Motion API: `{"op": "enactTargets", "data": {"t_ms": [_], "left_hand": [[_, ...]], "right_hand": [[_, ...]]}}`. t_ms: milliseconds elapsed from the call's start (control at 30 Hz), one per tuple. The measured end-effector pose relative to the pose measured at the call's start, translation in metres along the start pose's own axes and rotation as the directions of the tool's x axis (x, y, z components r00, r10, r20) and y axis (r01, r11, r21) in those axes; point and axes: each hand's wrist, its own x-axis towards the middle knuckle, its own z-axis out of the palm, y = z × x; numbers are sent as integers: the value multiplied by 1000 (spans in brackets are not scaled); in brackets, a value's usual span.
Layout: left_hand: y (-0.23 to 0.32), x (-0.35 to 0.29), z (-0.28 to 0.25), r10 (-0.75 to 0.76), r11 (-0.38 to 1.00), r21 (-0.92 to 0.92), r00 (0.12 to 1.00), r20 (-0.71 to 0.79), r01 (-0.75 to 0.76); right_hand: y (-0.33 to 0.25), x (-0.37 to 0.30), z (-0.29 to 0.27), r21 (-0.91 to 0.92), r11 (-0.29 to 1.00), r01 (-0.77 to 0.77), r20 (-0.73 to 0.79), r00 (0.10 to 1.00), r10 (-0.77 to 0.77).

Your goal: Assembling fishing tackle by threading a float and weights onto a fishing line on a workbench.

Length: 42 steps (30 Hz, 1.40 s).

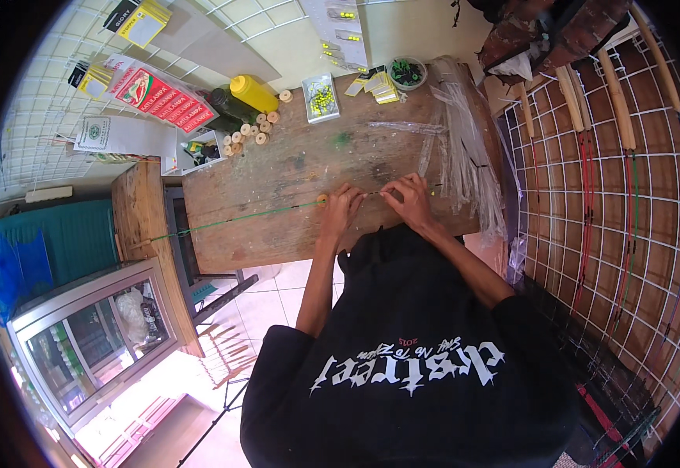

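Note:
A thin green rod (254,210) runs from the left across the wooden table to my left hand (343,207). My left fingers are closed round its right end, and a small round wooden piece (322,200) sits beside them. Close by on the right, my right hand (408,200) is closed in a pinch. A short, thin, dark strand (372,193) spans the small gap between both hands. Whether it is part of the rod or a separate piece is too small to tell. Both hands are just above the table's near edge.
On the wooden table (277,175) are wooden rings (260,139), a yellow bottle (254,93), a white tray of yellow-green beads (322,100), a round tub (408,74) and clear plastic sleeves (465,148). Wooden-handled rods (617,101) hang on the right grid. A glass cabinet (94,343) stands left.

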Motion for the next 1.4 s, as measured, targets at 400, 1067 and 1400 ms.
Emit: {"op": "enactTargets", "data": {"t_ms": [400,1067,1400], "left_hand": [[4,5,-2,11,1000,-10,1000,-24,-11],[6,6,-7,16,1000,-16,999,-35,-17],[17,8,-14,24,998,-61,1000,-1,-24]], "right_hand": [[-19,9,-4,191,982,-11,113,994,-10],[-4,8,7,43,998,-49,52,998,47],[-7,9,9,-36,999,-23,62,998,25]]}}
